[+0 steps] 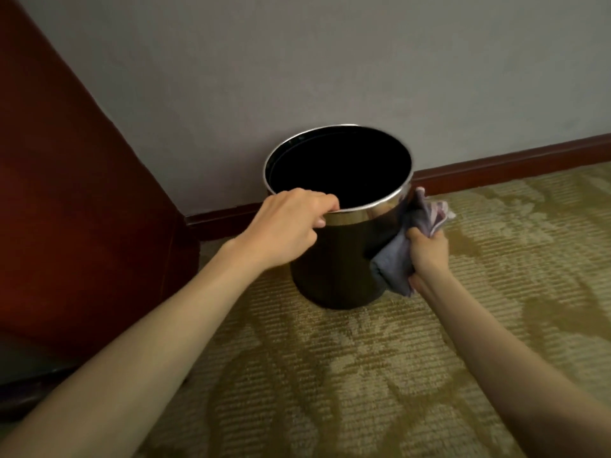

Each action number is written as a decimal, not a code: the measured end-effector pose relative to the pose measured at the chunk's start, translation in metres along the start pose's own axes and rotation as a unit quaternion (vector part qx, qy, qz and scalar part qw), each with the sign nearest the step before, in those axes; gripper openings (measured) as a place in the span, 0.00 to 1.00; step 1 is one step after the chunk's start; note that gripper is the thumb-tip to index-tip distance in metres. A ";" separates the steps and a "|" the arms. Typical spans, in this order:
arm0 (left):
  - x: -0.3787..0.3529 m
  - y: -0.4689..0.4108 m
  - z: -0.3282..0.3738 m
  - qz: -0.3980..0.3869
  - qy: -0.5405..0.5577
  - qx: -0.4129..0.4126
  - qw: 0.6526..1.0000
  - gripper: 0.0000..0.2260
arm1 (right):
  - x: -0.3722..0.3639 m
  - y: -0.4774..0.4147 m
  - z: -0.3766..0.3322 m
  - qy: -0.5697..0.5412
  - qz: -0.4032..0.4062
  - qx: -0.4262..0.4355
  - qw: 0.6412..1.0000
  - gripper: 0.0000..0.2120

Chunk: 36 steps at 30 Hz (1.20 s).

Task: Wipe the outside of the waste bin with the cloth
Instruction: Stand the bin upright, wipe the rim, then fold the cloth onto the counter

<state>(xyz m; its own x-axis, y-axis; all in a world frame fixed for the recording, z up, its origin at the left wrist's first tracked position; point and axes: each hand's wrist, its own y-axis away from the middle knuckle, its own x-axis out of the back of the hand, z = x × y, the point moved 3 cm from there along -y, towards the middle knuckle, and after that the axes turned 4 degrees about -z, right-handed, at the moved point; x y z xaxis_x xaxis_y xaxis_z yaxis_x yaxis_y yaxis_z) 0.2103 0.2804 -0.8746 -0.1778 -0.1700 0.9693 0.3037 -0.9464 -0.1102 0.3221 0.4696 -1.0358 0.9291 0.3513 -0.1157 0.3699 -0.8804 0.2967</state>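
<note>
Waste bin point(334, 259), black w/ a chrome band at the rim, stands upright on patterned carpet point(429, 375) close to the wall point(297, 61) & dark red skirting board point(496, 163), w/ a reddish-brown wooden panel point(66, 193) at the left. Left hand point(291, 226) grips the near-left rim, fingers curled over the edge, thumb on the outside. Right hand point(428, 256) clutches a bunched grey cloth point(403, 249), pressing it against the bin's right outer side, from the chrome band down toward mid-height; one loose end sticks up behind the hand.

Left fingers point(325, 206) partly out of sight inside waste bin point(334, 266)
</note>
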 end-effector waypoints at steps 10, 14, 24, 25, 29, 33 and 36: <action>0.004 0.050 -0.038 0.059 0.002 0.062 0.996 0.09 | -0.056 0.006 0.002 0.057 -0.148 0.004 0.987 0.13; -0.012 0.038 -0.024 0.049 0.003 0.034 0.998 0.12 | -0.030 0.014 0.000 0.060 -0.120 -0.031 0.990 0.13; -0.007 0.037 -0.002 0.090 0.178 0.091 0.976 0.20 | 0.004 0.072 -0.046 -0.024 -0.174 -0.001 0.984 0.08; -0.004 0.037 0.003 0.094 0.194 0.094 0.972 0.22 | 0.009 0.079 -0.053 -0.023 -0.188 0.015 0.982 0.09; 0.009 0.030 0.020 0.100 0.318 0.099 0.937 0.29 | 0.016 0.106 -0.089 0.010 -0.272 0.130 0.953 0.17; 0.032 0.018 0.032 0.055 0.442 0.075 0.892 0.34 | 0.006 0.133 -0.126 0.079 -0.344 0.245 0.903 0.19; 0.052 0.016 0.036 0.061 0.455 0.013 0.888 0.24 | -0.009 0.148 -0.138 0.133 -0.370 0.290 0.873 0.19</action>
<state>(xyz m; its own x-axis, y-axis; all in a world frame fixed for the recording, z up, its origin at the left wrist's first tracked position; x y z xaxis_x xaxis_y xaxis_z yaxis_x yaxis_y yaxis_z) 0.2394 0.2666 -0.8179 -0.8218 -0.4339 0.3692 0.3924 -0.9009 -0.1855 0.3685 0.3802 -0.8601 0.4303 0.8856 0.1747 0.8791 -0.3672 -0.3039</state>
